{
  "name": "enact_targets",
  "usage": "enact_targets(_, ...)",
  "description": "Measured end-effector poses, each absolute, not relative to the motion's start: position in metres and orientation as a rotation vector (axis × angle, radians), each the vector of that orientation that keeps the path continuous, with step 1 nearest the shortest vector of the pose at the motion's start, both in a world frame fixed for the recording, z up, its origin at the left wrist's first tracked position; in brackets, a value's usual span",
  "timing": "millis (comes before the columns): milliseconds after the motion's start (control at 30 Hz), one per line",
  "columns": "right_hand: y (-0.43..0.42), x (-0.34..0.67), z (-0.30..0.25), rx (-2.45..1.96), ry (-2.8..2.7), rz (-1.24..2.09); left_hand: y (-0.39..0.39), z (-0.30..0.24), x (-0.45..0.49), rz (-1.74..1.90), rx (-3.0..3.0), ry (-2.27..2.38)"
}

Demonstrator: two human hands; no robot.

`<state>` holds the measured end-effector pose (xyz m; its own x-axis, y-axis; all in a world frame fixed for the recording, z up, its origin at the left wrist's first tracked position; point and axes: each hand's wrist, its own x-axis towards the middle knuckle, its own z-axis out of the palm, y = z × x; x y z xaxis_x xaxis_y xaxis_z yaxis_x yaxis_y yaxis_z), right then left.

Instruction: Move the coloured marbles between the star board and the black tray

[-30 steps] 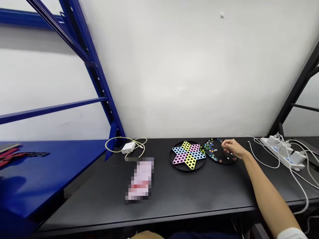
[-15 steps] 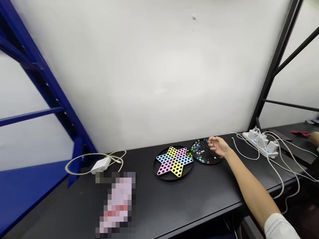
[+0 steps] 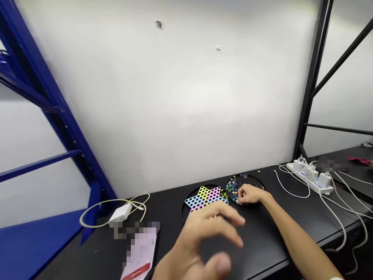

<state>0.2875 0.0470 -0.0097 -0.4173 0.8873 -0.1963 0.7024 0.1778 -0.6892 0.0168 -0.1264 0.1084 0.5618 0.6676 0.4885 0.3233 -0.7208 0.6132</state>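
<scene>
**Q:** Where are the marbles, and what are the hands doing?

**A:** A round black tray (image 3: 254, 180) of mixed glass marbles (image 3: 231, 188) sits touching the right side of a star-shaped peg board (image 3: 204, 195), which is coloured yellow, pink and blue. The right hand (image 3: 249, 195) rests on the tray's near rim with its fingers curled down among the marbles. They hide whether a marble is pinched, so I cannot tell. The left hand (image 3: 205, 233) hangs blurred in the air in front of the board, covering its near half. Its fingers are loosely spread and it holds nothing.

**Q:** What stage does that look like?

**A:** I judge it to be picking among the marbles, with no marble visible in the board's holes. Getting one out cleanly would take a fine fingertip pinch, because the marbles lie crowded and would roll.

**Q:** What lies around the board?

**A:** The board is on a black table (image 3: 276, 233), close to a white wall behind it. In front of the board the tabletop runs bare to its front edge. Well to the board's right is a white power strip (image 3: 310, 175), with cables trailing over that edge. To the board's left are a white charger (image 3: 121, 213) with a looped cable, then a blurred pink packet (image 3: 141, 249). Beyond them stands a blue rack (image 3: 43, 97).
</scene>
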Motion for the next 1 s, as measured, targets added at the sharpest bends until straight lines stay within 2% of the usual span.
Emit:
enact_targets(100,0.046,0.291,-0.008,-1.520,-2.296,1.120,-0.064,0.106,0.047,0.976,2.331,0.755)
enact_targets(267,0.042,0.296,0.002,-1.476,-2.402,1.146,0.011,0.043,0.077,0.628,2.474,1.227)
enact_targets(400,0.040,0.300,0.007,-1.520,-2.426,1.146,0.026,0.010,0.091,0.368,2.649,1.313)
enact_targets(600,0.043,0.296,-0.003,-1.437,-2.265,1.208,0.031,0.003,0.101,0.356,2.668,1.318)
enact_targets(767,0.043,0.294,0.003,-1.073,-1.612,1.586,0.029,0.005,0.090,0.542,2.630,1.265)
enact_targets(867,0.044,0.289,0.011,-0.775,-1.149,1.789,0.024,0.014,0.076,0.883,2.473,1.180)
enact_targets(1000,0.044,0.259,0.008,-0.703,-0.747,1.985,0.013,0.028,0.065,1.298,2.274,1.176)
